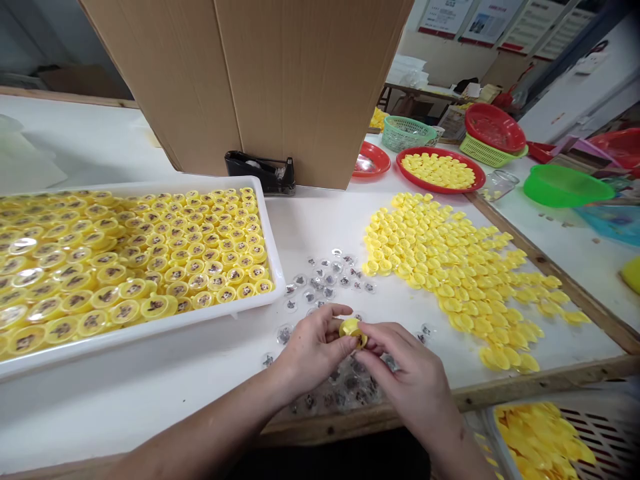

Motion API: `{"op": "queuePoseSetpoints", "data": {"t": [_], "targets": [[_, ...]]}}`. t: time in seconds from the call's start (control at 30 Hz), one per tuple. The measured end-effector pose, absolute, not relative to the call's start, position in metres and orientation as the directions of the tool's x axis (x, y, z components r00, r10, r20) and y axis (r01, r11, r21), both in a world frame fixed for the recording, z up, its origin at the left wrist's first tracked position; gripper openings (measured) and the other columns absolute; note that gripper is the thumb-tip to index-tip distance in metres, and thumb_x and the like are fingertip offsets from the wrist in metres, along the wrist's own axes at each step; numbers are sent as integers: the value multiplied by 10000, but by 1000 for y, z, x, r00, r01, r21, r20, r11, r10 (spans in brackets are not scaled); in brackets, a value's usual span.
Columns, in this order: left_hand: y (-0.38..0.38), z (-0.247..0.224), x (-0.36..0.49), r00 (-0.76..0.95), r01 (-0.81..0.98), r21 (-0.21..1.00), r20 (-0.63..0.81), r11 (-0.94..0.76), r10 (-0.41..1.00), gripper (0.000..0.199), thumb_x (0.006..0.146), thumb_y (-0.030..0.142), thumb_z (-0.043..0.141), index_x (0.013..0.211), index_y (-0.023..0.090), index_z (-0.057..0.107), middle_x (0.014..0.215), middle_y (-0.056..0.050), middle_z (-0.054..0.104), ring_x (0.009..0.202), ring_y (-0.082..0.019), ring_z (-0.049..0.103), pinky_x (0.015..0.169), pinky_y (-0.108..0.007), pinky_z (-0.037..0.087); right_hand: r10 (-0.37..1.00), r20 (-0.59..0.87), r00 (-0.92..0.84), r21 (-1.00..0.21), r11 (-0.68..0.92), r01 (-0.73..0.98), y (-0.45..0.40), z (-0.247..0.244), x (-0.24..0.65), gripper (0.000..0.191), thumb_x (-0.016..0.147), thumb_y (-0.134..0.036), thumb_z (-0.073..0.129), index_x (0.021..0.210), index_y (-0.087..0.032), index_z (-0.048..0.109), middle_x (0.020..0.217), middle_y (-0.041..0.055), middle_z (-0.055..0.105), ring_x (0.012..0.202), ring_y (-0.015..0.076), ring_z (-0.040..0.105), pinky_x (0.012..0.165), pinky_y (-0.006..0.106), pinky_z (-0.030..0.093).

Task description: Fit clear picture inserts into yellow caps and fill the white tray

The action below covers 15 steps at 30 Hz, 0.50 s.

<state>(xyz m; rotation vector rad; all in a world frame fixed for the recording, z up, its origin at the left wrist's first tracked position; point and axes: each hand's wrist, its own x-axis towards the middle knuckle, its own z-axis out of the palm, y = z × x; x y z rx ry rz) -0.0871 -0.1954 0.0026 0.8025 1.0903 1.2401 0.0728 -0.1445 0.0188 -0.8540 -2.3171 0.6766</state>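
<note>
Left hand [313,350], right hand [407,377] grip yellow cap [353,332], fingers closed; white tray [150,331] at left full of clear-topped caps [155,305]; red plate [480,177] upper right holds more yellow ones.

Yellow cap [350,327] partly hidden behind fingers [376,340]

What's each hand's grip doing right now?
Left hand: closed, holding a yellow piece.
Right hand: closed, holding the same yellow piece.

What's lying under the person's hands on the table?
A loose pile of clear round capsules with small dark figures inside lies under the left hand and right hand. The hands hide part of the pile.
</note>
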Motion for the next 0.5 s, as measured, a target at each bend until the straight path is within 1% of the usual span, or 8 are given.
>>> {"op": "queuePoseSetpoints", "data": {"t": [0.07, 0.1, 0.17, 0.2, 0.27, 0.4, 0.5], "targets": [[-195, 5, -89, -26, -274, 948, -177, 163, 984, 326, 767, 244, 648, 1040, 152, 495, 876, -54, 643, 811, -156, 604, 719, -277, 474, 786, 214, -580, -776, 498, 387, -140, 17, 76, 277, 842, -203, 603, 1117, -231, 583, 969, 34, 617, 769, 137, 614, 689, 253, 519], [-195, 5, -89, -27, -222, 965, -152, 142, 988, 287, 775, 235, 641, 1016, 153, 509, 887, -56, 641, 824, -157, 601, 725, -273, 471, 815, 154, -558, -831, 413, 372, -138, 16, 78, 272, 840, -231, 608, 1111, -237, 582, 979, 33, 614, 773, 140, 612, 683, 257, 519], [-196, 5, -90, -20, -124, 988, -94, 91, 995, 219, 792, 225, 622, 986, 158, 546, 917, -58, 639, 846, -162, 597, 742, -274, 468, 831, 57, -554, -900, 283, 332, -136, 13, 79, 228, 846, -270, 599, 1071, -235, 594, 990, 36, 621, 812, 155, 612, 704, 273, 518], [-197, 4, -90, -18, -87, 994, -71, 69, 997, 209, 798, 222, 616, 991, 165, 560, 933, -56, 639, 853, -164, 597, 749, -275, 469, 824, 27, -566, -919, 243, 311, -136, 12, 78, 200, 848, -280, 595, 1042, -232, 603, 981, 35, 630, 826, 161, 612, 719, 280, 514], [-199, 3, -89, -32, -13, 999, -47, 46, 998, 207, 802, 222, 612, 1003, 181, 581, 948, -49, 644, 855, -167, 598, 756, -278, 468, 824, 8, -566, -938, 202, 281, -139, 9, 76, 157, 851, -290, 591, 991, -221, 614, 931, 30, 648, 824, 164, 611, 734, 283, 505], [-199, 1, -90, -64, 137, 989, -42, 51, 997, 174, 800, 230, 614, 969, 189, 615, 905, -32, 659, 825, -166, 596, 744, -274, 466, 854, 39, -519, -947, 197, 254, -147, 4, 70, 139, 851, -314, 589, 927, -200, 615, 843, 27, 656, 754, 156, 605, 682, 262, 495], [-197, 2, -90, -73, 163, 984, -57, 68, 996, 171, 791, 241, 620, 948, 174, 627, 866, -34, 665, 789, -165, 600, 714, -269, 472, 860, 44, -508, -958, 180, 222, -149, 1, 69, 177, 847, -341, 581, 906, -180, 623, 822, 36, 659, 729, 162, 604, 662, 259, 500]]}}
